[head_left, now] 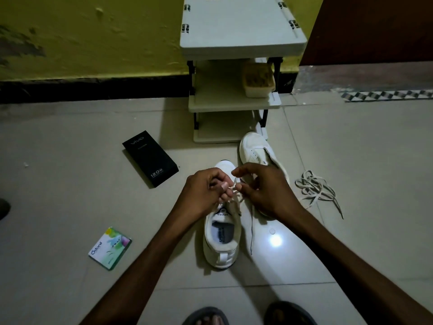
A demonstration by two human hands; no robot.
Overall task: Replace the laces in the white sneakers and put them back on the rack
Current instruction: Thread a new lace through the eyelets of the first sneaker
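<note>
While both hands pinch the lace (235,189) over the near white sneaker (222,233), left hand (206,191) and right hand (262,191) fingers clamped on its ends, a slipped end could unthread. The second sneaker (255,148) lies unlaced by the shoe rack (234,104); the loose laces (315,187) nearby might tangle.

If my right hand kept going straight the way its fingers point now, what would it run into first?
Probably your left hand. The right hand points leftward across the near sneaker, both pinching the lace, fingertips almost touching. Depth is hard to judge from above.
</note>
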